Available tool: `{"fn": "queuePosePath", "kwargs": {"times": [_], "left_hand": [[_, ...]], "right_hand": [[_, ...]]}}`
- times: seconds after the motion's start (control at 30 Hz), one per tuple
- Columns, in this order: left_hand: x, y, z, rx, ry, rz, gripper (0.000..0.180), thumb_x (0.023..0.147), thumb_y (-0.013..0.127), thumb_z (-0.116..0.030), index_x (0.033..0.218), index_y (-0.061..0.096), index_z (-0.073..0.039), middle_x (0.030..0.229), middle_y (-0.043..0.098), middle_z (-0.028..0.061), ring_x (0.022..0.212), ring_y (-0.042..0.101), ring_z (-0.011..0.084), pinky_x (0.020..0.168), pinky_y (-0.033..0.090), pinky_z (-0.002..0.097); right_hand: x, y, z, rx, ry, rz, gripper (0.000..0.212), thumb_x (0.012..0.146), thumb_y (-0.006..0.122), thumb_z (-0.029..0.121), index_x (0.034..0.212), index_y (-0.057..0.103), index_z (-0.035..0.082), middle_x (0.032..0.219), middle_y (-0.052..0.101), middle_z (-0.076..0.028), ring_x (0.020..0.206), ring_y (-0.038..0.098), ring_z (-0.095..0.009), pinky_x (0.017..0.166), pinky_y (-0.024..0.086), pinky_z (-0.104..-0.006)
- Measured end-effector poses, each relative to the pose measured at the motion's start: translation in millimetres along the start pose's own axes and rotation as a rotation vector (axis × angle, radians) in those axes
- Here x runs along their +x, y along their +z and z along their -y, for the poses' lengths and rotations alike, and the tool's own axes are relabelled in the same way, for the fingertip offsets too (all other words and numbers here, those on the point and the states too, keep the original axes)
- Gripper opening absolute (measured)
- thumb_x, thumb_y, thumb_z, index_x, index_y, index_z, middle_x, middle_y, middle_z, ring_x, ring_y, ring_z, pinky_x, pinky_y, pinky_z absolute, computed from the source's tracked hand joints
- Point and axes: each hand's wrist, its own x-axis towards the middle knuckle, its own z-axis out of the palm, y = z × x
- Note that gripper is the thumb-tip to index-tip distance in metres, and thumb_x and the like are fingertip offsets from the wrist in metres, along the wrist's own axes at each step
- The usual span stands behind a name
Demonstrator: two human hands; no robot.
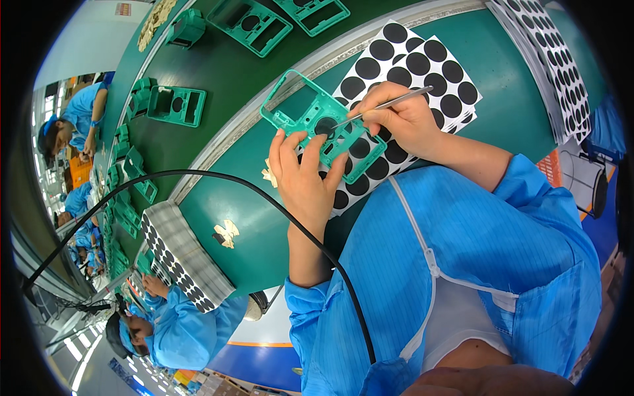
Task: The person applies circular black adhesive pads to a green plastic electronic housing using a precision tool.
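My left hand [305, 170] grips the lower left side of a green plastic housing [306, 105], which is tilted above the bench. It has a large rectangular opening and smaller cut-outs. A round black sticker [325, 127] lies on its middle. My right hand [399, 122] is closed around slim metal tweezers [403, 98], their tip at the sticker's right edge. Whether the tip touches the sticker, I cannot tell. Beneath the housing and my right hand lie white sheets of round black stickers [417, 64], partly hidden by both.
A conveyor belt [224, 86] beyond a pale rail carries several green housings [177, 105]. Sticker stacks stand at the right [548, 59] and left [178, 254]. Scraps [226, 233] lie on the green bench [254, 257]. A black cable [264, 196] crosses the view. Co-workers in blue sit at left.
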Motion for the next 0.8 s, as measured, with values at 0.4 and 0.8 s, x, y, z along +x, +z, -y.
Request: {"fn": "queuePosePath", "kwargs": {"times": [0.4, 0.8], "left_hand": [[-1.4, 0.8, 2.8, 0.014, 0.021, 0.007, 0.03, 0.071, 0.081, -0.021, 0.097, 0.07, -0.013, 0.111, 0.052, 0.0113, 0.124, 0.039, 0.0381, 0.094, 0.038, 0.045], [-1.1, 0.9, 1.2, 0.003, 0.008, 0.021, 0.029, 0.07, 0.08, -0.021, 0.096, 0.069, -0.013, 0.112, 0.051, 0.0128, 0.124, 0.038, 0.0395, 0.097, 0.036, 0.0478]], "right_hand": [[2.5, 4.0, -3.0, -0.069, -0.057, -0.049, 0.009, 0.092, 0.056, 0.005, 0.09, 0.063, -0.001, 0.078, 0.06, -0.004, 0.061, 0.057, -0.007, 0.055, 0.046, -0.019], [2.4, 5.0, -1.6, -0.113, -0.027, -0.059, 0.01, 0.09, 0.057, 0.003, 0.089, 0.064, -0.003, 0.08, 0.062, -0.006, 0.06, 0.058, -0.008, 0.054, 0.046, -0.0204]]}}
